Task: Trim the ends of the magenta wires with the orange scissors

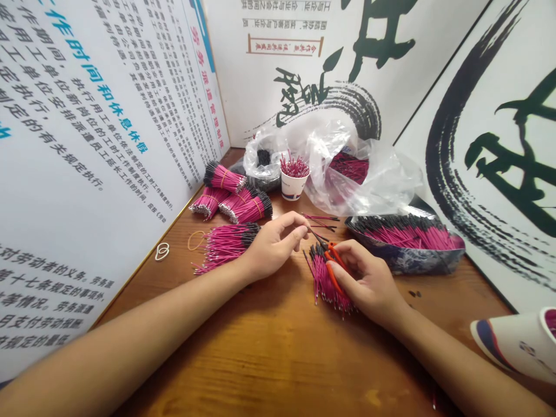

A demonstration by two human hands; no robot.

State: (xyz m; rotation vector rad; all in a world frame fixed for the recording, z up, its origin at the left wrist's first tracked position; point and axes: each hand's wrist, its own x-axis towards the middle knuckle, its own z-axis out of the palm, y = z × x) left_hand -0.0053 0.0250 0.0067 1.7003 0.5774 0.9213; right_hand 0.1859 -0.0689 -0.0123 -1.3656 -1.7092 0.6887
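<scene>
My left hand [278, 243] is closed in a pinch near the middle of the table, with a thin dark piece at its fingertips, too small to make out. My right hand [369, 278] grips orange-handled scissors [336, 263], their dark blades pointing up and left toward the left fingertips. Under the scissors and right fingers lies a loose pile of magenta wires [322, 278] with black ends. Just left of my left hand, a flat row of similar wires [226, 246] rests on the wood, partly hidden by the hand. A few single wires [321, 219] lie behind the hands.
Tied wire bundles [243, 202] sit at the back left, beside a paper cup [293, 185] of wires and clear plastic bags [343, 191]. A dark tray [417, 258] full of wires is at right. Rubber bands [162, 251] lie left; another cup [512, 341] is at the right edge.
</scene>
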